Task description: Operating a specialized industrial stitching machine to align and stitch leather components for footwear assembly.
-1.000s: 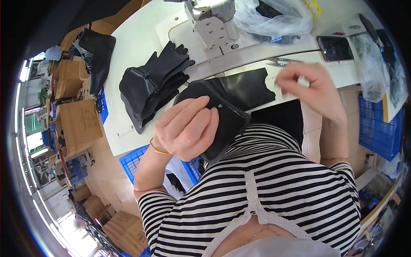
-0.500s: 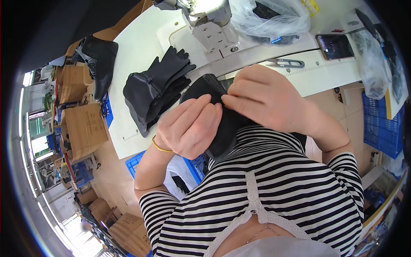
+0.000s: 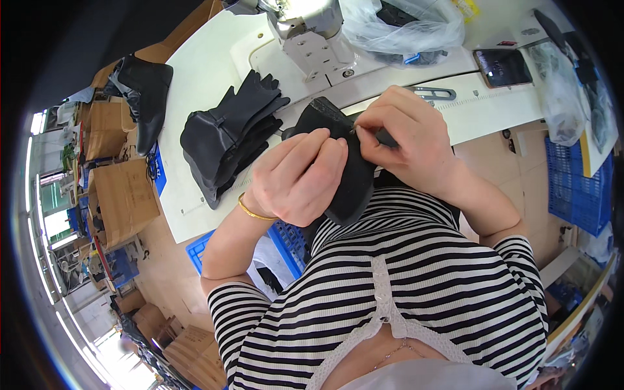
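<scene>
A black boot upper (image 3: 351, 188) is held in front of my chest, near the table's front edge, with its dark, matte side showing. My left hand (image 3: 300, 174) is closed on its left side, fingers bent and pressing into the material. My right hand (image 3: 406, 140) pinches close to its upper right edge. A small glint shows at those fingertips, but what they grip is too small to tell. To the left, a stack of black leather uppers (image 3: 218, 133) lies on the white table (image 3: 201, 71), with strap-like pieces fanning toward the machine.
A sewing machine (image 3: 315, 49) stands behind my hands. Thread snips (image 3: 434, 93), a phone (image 3: 502, 68) and a clear plastic bag (image 3: 403, 32) lie to its right. A black boot (image 3: 153, 97) is beyond the table's left edge. Blue crates (image 3: 578, 188) and cardboard boxes (image 3: 123, 195) stand around.
The boot upper has turned slightly and shifted to the right, with more of its top edge showing. My left hand has moved a little right and up. My right fingers have drawn slightly away from the left.
</scene>
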A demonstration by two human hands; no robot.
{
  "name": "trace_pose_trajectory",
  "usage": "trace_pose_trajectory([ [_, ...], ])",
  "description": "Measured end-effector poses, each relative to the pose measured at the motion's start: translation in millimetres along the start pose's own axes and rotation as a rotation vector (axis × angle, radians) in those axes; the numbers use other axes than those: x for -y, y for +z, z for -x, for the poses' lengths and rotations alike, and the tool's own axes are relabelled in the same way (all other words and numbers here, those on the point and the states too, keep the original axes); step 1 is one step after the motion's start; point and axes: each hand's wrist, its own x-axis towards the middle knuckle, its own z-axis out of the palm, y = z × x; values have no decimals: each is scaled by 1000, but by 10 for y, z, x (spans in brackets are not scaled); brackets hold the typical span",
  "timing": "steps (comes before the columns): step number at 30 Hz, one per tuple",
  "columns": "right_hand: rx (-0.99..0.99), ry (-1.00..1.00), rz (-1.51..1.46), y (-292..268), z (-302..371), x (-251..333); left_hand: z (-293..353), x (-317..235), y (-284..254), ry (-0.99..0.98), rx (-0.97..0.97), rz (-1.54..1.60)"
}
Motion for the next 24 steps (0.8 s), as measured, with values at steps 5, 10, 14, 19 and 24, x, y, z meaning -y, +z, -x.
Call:
trace_pose_trajectory([
  [5, 14, 127, -6, -86, 46, -2, 2, -28, 83, -12, -4, 23],
  [10, 172, 171, -267, -244, 31, -52, -68, -20, 44, -10, 7, 35],
  [14, 201, 101, -251, -290, -15, -27, -96, -26, 1, -6, 16, -23],
  [19, 214, 39, -233, -295, -45, 0, -113, -62, -32, -40, 40, -3],
  [24, 204, -104, -99, -239, -29, 29, -150, -73, 27, -56, 9, 40],
])
